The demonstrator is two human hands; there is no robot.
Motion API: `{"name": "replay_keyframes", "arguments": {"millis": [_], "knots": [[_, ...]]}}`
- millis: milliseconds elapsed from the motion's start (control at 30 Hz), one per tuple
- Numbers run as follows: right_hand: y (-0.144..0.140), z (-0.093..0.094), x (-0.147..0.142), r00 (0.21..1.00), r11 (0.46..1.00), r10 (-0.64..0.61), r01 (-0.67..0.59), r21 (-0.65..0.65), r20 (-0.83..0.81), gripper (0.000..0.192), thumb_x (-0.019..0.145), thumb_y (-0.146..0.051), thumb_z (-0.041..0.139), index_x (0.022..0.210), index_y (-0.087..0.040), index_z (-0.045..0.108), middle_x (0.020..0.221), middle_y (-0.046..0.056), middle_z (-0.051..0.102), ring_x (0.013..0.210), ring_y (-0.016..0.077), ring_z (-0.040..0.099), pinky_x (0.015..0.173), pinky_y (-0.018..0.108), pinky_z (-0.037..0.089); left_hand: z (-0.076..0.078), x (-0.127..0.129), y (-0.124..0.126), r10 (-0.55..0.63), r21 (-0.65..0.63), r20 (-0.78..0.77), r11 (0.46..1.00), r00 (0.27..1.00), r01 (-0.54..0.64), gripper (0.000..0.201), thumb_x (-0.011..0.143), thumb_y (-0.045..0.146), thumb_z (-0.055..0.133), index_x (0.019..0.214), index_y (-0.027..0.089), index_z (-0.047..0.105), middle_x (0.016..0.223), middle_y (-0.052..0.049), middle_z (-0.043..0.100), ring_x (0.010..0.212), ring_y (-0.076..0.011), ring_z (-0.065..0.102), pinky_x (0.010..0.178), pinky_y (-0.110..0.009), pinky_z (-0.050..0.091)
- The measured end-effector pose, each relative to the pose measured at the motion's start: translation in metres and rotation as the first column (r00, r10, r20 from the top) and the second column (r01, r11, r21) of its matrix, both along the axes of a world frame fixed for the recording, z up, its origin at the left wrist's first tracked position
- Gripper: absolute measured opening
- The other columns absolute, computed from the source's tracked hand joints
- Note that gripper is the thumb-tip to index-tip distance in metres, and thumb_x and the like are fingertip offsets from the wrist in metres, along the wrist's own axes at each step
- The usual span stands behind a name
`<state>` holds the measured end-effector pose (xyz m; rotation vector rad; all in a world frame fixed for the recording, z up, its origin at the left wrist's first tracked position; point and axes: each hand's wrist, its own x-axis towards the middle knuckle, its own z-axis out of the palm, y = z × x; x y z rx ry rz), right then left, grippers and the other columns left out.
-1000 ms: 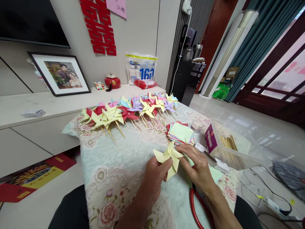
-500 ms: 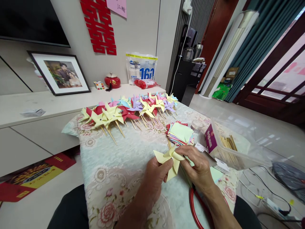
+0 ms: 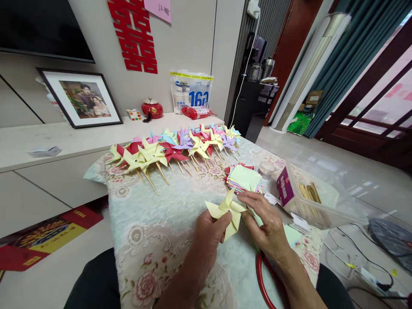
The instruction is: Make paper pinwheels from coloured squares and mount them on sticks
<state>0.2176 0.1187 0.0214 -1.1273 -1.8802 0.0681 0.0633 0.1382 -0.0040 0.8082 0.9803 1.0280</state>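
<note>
Left hand [image 3: 209, 234]: at 6 o'clock in the view; thumb and fingers pinch the centre of a yellow paper pinwheel [image 3: 227, 212] from its near side
Right hand [image 3: 268, 225]: just at 3 o'clock of the pinwheel; fingertips on one folded blade
Paper stack [image 3: 245, 178]: coloured squares, at 1 o'clock of the hands, near
Finished pinwheels [image 3: 175, 148]: a row on sticks at 12 o'clock, across the far edge of the table [image 3: 154, 231]; yellow, red, purple, pink, blue
Clear box [image 3: 322, 195]: at 3 o'clock; wooden sticks [image 3: 307, 193] inside
Small jar [image 3: 266, 169]: between stack and box
Red scissors handle [image 3: 262, 283]: at 5 o'clock, under the right wrist
</note>
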Motion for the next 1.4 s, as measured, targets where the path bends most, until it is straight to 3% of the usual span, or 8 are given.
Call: {"name": "replay_keyframes", "arguments": {"millis": [133,367,600,833,933,1067,1167,1400], "knots": [[-0.005,0.004,-0.003,0.991,0.999,-0.023,0.019,-0.035,-0.135,0.031,0.089,-0.014,0.061,0.117,-0.026,0.064,0.112,0.009,0.062,0.108,0.0258,0.059,0.093,0.043,0.047,0.002,-0.002,-0.001,0.135,0.210,-0.218,0.974,0.966,-0.089,0.014,0.070,0.029,0.073,0.075,0.017,0.068,0.065,-0.002,0.066,0.059,-0.0164,0.055,0.057,-0.026,0.040],[-0.008,0.003,-0.014,0.949,0.978,-0.042,-0.024,-0.205,-0.311,0.007,0.086,-0.027,0.071,0.088,-0.024,0.065,0.100,0.005,0.055,0.100,0.0240,0.054,0.087,0.038,0.044,0.010,-0.005,-0.011,0.428,0.659,-0.508,0.752,0.748,0.017,0.012,0.078,0.017,0.063,0.067,0.022,0.060,0.069,-0.002,0.061,0.068,-0.0186,0.058,0.062,-0.027,0.039],[-0.008,-0.001,-0.020,0.900,0.943,-0.065,-0.086,-0.320,-0.431,0.017,0.086,-0.034,0.069,0.075,-0.022,0.065,0.093,0.005,0.053,0.093,0.0225,0.052,0.082,0.033,0.044,0.001,-0.002,-0.014,0.569,0.792,-0.560,0.580,0.602,0.189,0.016,0.083,0.011,0.056,0.071,0.021,0.056,0.071,-0.003,0.060,0.070,-0.0189,0.059,0.065,-0.028,0.043],[-0.009,-0.004,-0.021,0.892,0.920,-0.099,-0.088,-0.383,-0.442,0.017,0.088,-0.028,0.064,0.073,-0.021,0.063,0.101,0.006,0.057,0.093,0.0212,0.055,0.079,0.032,0.044,0.001,0.001,-0.017,0.576,0.804,-0.552,0.559,0.603,0.202,0.017,0.083,0.008,0.054,0.072,0.021,0.055,0.070,-0.003,0.059,0.070,-0.0188,0.058,0.066,-0.028,0.043],[-0.009,-0.004,-0.022,0.899,0.923,-0.096,-0.080,-0.377,-0.427,0.016,0.089,-0.026,0.062,0.074,-0.021,0.063,0.105,0.006,0.059,0.095,0.0217,0.057,0.083,0.034,0.044,0.002,0.002,-0.017,0.541,0.782,-0.552,0.600,0.634,0.168,0.017,0.082,0.010,0.054,0.070,0.021,0.055,0.070,-0.003,0.059,0.070,-0.0189,0.057,0.065,-0.029,0.041],[-0.012,-0.003,-0.023,0.916,0.964,-0.074,-0.036,-0.264,-0.395,0.005,0.091,-0.026,0.062,0.091,-0.024,0.066,0.117,0.007,0.061,0.113,0.0260,0.055,0.095,0.039,0.043,0.003,0.001,-0.010,0.326,0.548,-0.522,0.837,0.788,0.016,0.013,0.079,0.021,0.062,0.067,0.020,0.057,0.066,-0.002,0.059,0.064,-0.0175,0.055,0.062,-0.028,0.040],[-0.014,-0.003,-0.021,0.904,0.993,-0.096,0.057,-0.106,-0.416,0.025,0.092,-0.025,0.061,0.117,-0.026,0.063,0.128,0.010,0.058,0.124,0.0283,0.051,0.104,0.045,0.039,0.003,-0.002,-0.002,0.128,0.224,-0.246,0.972,0.961,-0.072,0.012,0.075,0.029,0.069,0.077,0.018,0.064,0.063,0.001,0.059,0.056,-0.0134,0.049,0.055,-0.025,0.036],[-0.011,-0.007,-0.020,0.951,0.984,-0.157,0.129,-0.119,-0.267,0.009,0.093,-0.018,0.061,0.097,-0.024,0.067,0.094,0.002,0.069,0.091,0.0186,0.063,0.081,0.032,0.047,0.009,-0.002,0.002,0.095,-0.028,0.281,0.995,0.955,-0.091,0.024,0.072,0.037,0.075,0.075,0.017,0.062,0.060,0.005,0.050,0.055,-0.0097,0.038,0.050,-0.022,0.030]]}}
